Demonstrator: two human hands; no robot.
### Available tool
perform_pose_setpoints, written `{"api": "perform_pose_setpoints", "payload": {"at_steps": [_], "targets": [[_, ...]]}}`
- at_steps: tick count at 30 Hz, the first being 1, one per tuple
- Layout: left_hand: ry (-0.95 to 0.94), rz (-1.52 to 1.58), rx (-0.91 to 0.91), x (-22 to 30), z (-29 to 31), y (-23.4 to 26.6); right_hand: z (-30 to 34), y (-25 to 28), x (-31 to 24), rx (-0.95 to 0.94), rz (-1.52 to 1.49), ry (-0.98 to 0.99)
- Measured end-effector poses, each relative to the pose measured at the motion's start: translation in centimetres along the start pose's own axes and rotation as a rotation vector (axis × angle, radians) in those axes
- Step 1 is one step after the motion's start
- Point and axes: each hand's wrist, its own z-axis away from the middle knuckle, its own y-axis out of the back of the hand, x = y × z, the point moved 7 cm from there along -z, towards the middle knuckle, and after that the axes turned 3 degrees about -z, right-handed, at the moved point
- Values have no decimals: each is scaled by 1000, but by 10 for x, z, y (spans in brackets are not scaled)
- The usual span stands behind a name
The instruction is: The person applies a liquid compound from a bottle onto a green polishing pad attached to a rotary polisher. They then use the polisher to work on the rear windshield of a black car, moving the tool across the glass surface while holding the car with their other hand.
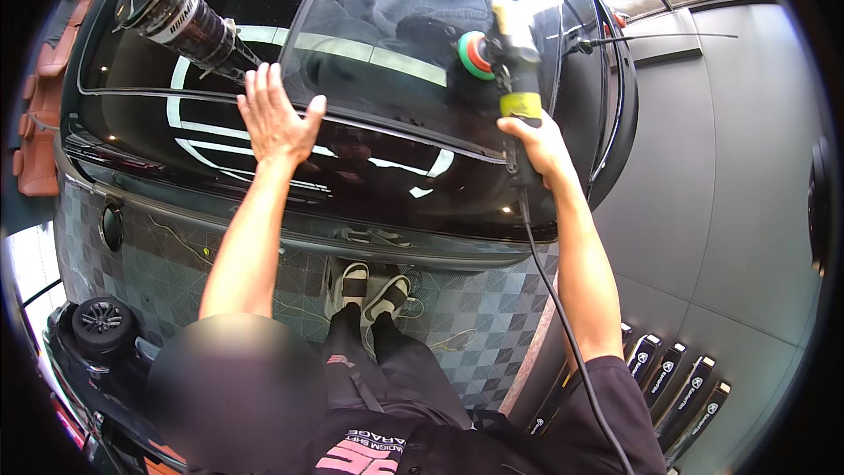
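Note:
My right hand (543, 148) is wrapped round the handle of a corded polisher (514, 62), black with a yellow-green band. Its round pad (476, 56), in green, white and orange-red, is at the dark glass of a black car (352, 145); whether it touches cannot be told. A black cord (549, 286) runs from the handle down past my right forearm. With fingers spread, my left hand (277, 121) rests on the car's side below the window line, holding nothing. Just beyond its fingertips lies a clear-wrapped cylinder with a dark core (185, 22).
A thin antenna (664, 37) sticks out at the car's right end. Several long boxes (677, 378) stand at the lower right by a grey wall (668, 185). Thin cables (448, 339) lie on the patterned floor near my sandals (387, 296). A wheel (104, 325) shows at the lower left.

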Motion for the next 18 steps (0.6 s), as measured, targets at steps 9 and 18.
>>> {"api": "perform_pose_setpoints", "payload": {"at_steps": [9,18], "targets": [[37,-2,-114,9,1,-5,11,-52,-30,32,225,-25],[47,-28,-144,7,0,-4,19,-100,-74,-12,282,-49]]}}
